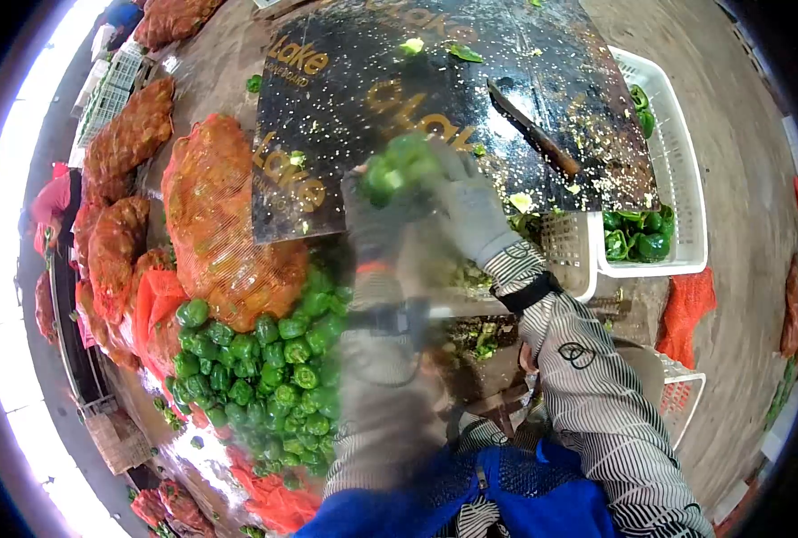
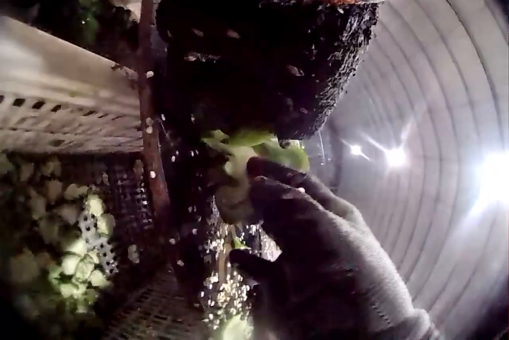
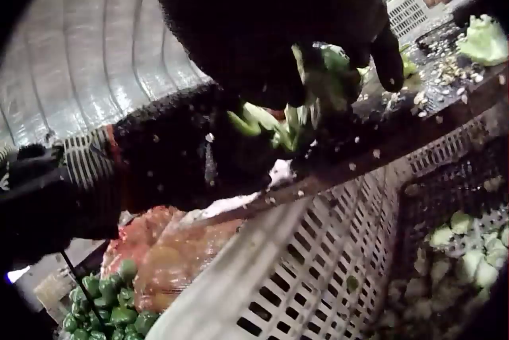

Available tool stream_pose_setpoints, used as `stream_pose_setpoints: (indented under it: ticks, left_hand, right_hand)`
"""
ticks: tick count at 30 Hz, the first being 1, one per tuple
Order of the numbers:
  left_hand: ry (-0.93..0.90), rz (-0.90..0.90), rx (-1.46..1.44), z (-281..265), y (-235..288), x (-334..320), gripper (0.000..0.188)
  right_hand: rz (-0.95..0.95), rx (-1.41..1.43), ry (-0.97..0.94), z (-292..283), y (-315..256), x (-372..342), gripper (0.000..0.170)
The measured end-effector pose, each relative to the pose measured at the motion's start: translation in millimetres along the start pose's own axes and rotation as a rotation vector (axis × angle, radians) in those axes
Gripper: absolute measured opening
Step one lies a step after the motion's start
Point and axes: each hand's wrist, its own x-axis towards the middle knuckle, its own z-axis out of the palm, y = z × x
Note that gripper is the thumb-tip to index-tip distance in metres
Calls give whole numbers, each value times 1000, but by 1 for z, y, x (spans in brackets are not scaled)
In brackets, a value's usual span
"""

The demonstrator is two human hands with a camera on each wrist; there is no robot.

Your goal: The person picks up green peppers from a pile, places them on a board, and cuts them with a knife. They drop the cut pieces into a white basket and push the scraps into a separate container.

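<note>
A green pepper (image 1: 399, 169), blurred and broken open, is held between both gloved hands over the near edge of the black board (image 1: 345, 108). The left hand (image 1: 370, 215) grips it from the left; in the left wrist view this hand (image 2: 262, 54) is a dark shape at the top. The right hand (image 1: 475, 206) pinches its other side, fingertips at the pale torn part (image 2: 238, 161) in the left wrist view. In the right wrist view the right hand (image 3: 270, 30) is curled over the split pepper (image 3: 322, 85). Its fingertips are partly hidden there.
A knife (image 1: 535, 134) lies on the seed-strewn board. White crates (image 1: 694, 193) with green peppers stand at the right. A basket (image 3: 318, 252) below the board edge holds pale scraps. Whole peppers (image 1: 273, 368) are heaped at the left beside full mesh sacks (image 1: 219, 224).
</note>
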Motion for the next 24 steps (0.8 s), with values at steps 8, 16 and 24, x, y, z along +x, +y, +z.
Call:
stream_pose_setpoints:
  ticks: [8,16,24]
  left_hand:
    - [135,-245,-911,-49,-52,2,48]
    - [-341,-227,-1246,-60,8,-19,68]
    - [-502,-201,-696,-2,73,-82,76]
  right_hand:
    - [437,76,-6,12,20,46,26]
    - [134,64,4,-82,-28,18,38]
    - [-12,627,-117,-119,-62,-70,51]
